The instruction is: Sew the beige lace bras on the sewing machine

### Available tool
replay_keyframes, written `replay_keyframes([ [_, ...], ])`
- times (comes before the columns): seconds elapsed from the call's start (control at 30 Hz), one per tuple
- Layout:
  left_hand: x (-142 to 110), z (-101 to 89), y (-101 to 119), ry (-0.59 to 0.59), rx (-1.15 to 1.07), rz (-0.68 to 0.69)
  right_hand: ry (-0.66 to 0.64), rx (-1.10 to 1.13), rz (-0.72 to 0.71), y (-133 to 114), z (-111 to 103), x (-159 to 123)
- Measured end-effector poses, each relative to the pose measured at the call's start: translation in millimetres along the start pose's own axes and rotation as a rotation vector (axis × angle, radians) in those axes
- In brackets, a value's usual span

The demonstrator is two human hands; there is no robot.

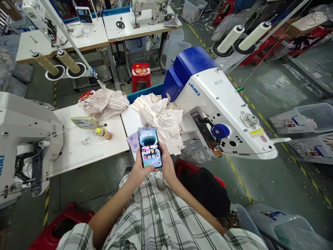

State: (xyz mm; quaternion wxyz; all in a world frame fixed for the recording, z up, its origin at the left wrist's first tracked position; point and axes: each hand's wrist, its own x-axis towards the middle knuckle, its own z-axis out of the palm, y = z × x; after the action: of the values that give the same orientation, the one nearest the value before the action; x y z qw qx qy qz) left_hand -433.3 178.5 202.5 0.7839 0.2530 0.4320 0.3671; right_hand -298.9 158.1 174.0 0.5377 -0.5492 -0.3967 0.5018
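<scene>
Between both hands is a smartphone with its screen lit, showing a clock and rows of app icons. My left hand grips the phone's left side, its thumb over the lower part of the screen. Around the right edge, my right hand closes on the same phone. A paper slip with printed codes lies on the table just left of the phone. Behind the phone rests a heap of cream lace bras, beside the white and blue sewing machine.
On the left table are a folded beige fabric pile, a yellow-capped bottle, a control panel and another sewing machine. Thread cones stand at upper right. A red stool is beyond the tables; plastic bins sit right.
</scene>
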Motion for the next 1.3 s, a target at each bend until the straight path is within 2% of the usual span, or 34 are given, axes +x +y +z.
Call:
replay_keyframes([
  [0.3, -2.0, -12.0, 6.5, -0.080, -0.284, -0.123, 0.017, -0.055, -0.054, 2.2, 0.2, -5.5],
  [0.5, -4.8, -14.2, 4.4, -0.067, -0.275, -0.121, 0.028, -0.053, -0.041, -0.5, 2.2, -6.8],
  [0.6, -7.2, -12.3, 3.2, -0.067, -0.239, -0.113, 0.048, 0.012, 0.040, -3.7, 3.9, -2.5],
  [0.73, -10.3, -9.6, -1.9, -0.063, -0.154, -0.100, 0.003, -0.002, 0.168, -7.8, 3.9, 6.7],
  [0.93, -11.3, -8.5, -9.9, -0.076, -0.089, -0.098, 0.023, 0.012, 0.221, -9.4, 1.9, 12.9],
  [1.3, -19.9, -13.5, -4.8, -0.113, -0.230, -0.117, -0.022, 0.142, 0.238, -22.4, -3.4, 18.9],
])
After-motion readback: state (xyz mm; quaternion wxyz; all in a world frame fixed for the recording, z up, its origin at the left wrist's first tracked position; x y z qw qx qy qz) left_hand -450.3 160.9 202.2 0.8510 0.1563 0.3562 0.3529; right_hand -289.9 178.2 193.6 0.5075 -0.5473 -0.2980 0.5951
